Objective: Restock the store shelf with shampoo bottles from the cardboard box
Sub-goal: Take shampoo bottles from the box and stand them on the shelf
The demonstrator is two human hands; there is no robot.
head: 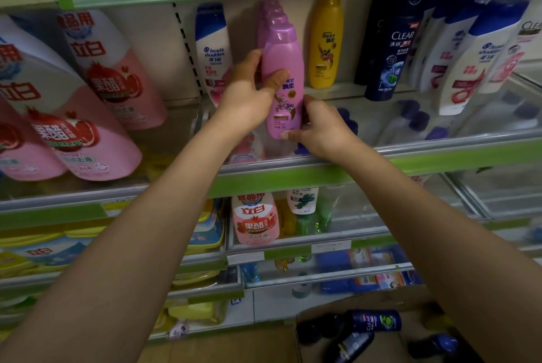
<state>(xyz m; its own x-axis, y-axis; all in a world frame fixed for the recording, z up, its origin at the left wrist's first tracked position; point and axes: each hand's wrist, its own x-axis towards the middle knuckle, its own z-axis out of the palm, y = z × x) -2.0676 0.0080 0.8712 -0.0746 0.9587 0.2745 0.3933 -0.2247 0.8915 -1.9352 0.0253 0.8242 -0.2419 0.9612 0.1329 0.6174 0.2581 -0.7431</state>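
The left hand (246, 92) grips the middle of the pink bottle (283, 69), and the right hand (319, 125) holds its base, at the shelf (322, 170) front. Smooth plastic looks slippery, stiff, probably moderately heavy.

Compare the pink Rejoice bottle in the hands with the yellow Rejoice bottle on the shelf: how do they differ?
The pink Rejoice bottle is gripped by the left hand and right hand; the yellow Rejoice bottle stands free on the shelf. The pink one is at the front of a row of the same bottles; the yellow one has none in front. Both have the same shape and brand, caps up.
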